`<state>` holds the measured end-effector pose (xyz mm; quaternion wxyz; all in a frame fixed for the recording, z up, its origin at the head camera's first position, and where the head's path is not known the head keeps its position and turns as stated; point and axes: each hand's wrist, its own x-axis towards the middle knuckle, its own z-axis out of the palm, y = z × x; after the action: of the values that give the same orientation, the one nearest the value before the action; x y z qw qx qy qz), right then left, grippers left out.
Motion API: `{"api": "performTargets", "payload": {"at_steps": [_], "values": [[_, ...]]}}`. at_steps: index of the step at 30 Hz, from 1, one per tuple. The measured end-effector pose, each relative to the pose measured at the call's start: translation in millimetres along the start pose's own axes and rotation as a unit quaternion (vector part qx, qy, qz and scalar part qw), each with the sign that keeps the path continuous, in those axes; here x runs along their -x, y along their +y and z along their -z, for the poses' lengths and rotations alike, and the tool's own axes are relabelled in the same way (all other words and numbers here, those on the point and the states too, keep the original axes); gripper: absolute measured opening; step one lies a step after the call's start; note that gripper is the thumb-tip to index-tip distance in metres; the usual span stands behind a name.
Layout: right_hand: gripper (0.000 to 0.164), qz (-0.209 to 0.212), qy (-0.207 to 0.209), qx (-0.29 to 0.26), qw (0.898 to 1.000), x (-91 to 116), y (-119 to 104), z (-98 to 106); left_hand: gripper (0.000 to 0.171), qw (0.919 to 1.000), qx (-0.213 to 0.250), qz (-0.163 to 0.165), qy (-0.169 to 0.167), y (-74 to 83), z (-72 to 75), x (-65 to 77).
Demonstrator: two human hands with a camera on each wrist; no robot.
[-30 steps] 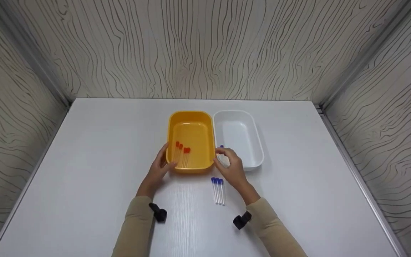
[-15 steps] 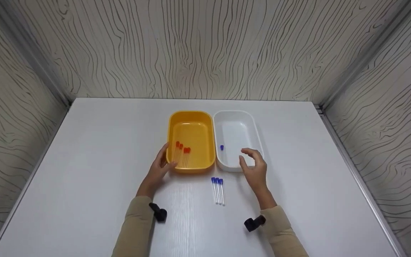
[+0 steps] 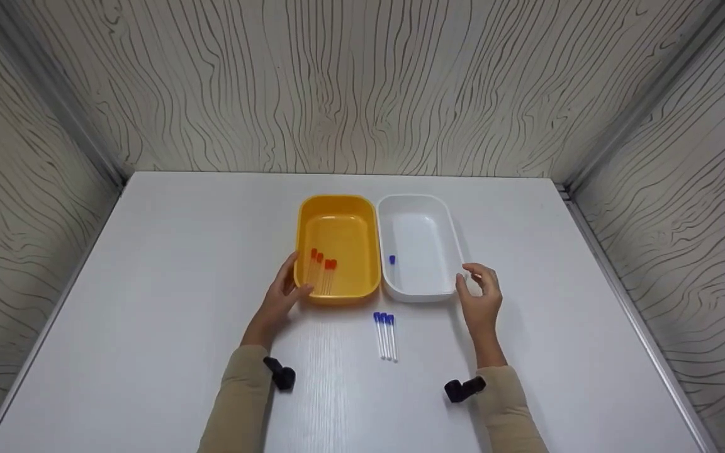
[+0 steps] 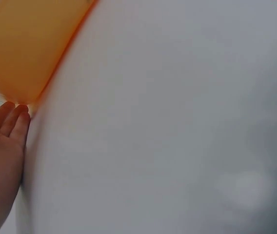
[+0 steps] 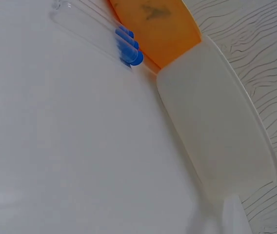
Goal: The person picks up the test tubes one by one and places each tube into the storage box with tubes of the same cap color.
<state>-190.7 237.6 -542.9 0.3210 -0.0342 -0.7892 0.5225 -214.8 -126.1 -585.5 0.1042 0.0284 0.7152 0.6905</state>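
My left hand [image 3: 277, 301] rests at the near left corner of a yellow tray [image 3: 337, 296], fingers along its left wall and thumb at the front rim. In the left wrist view its fingers [image 4: 12, 119] look straight against the tray. Red-capped test tubes [image 3: 330, 265] lie inside that tray. My right hand [image 3: 482, 299] is beside the near right corner of a white tray [image 3: 419, 297], fingertips right at the rim, thumb and index finger apart. One blue-capped test tube [image 3: 392, 260] lies in the white tray, near its left wall.
On the white table [image 3: 180, 270], in front of the trays, several blue-capped test tubes [image 3: 386, 336] lie side by side. The two trays stand next to each other. Wood-grain patterned panels [image 3: 343, 88] enclose the table at the back and sides.
My right hand has moved right, from over the white tray's left side to its near right corner, uncovering the blue-capped test tube inside. The left hand has stayed on the yellow tray.
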Motion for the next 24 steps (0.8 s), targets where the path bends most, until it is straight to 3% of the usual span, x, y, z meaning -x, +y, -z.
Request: {"api": "performTargets", "payload": {"at_steps": [3,6,10,14,19,24], "values": [[0.027,-0.081,-0.037,-0.024,0.996,-2.4,15.1,4.0,0.077,0.9999,-0.002,0.01,0.004,1.1,-0.4,0.2],[0.037,-0.146,-0.086,-0.041,0.985,-3.5,22.8,8.0,0.077,0.9998,-0.003,0.02,0.007,2.5,-1.0,0.6],[0.047,-0.193,-0.146,-0.063,0.968,-4.7,31.5,12.5,0.076,0.9995,-0.002,0.031,0.011,3.4,-1.6,0.8],[0.054,-0.203,-0.2,-0.101,0.953,-6.1,39.9,15.8,0.076,0.9998,0.0,0.018,0.006,2.1,-1.0,0.0],[0.062,-0.192,-0.24,-0.132,0.942,-6.5,47.0,16.9,0.078,1.0,0.007,0.001,0.001,-0.3,-0.1,-1.6],[0.07,-0.196,-0.256,-0.169,0.931,-4.9,51.6,15.6,0.076,0.9997,0.007,0.02,0.008,0.1,-0.1,-1.4]]}}
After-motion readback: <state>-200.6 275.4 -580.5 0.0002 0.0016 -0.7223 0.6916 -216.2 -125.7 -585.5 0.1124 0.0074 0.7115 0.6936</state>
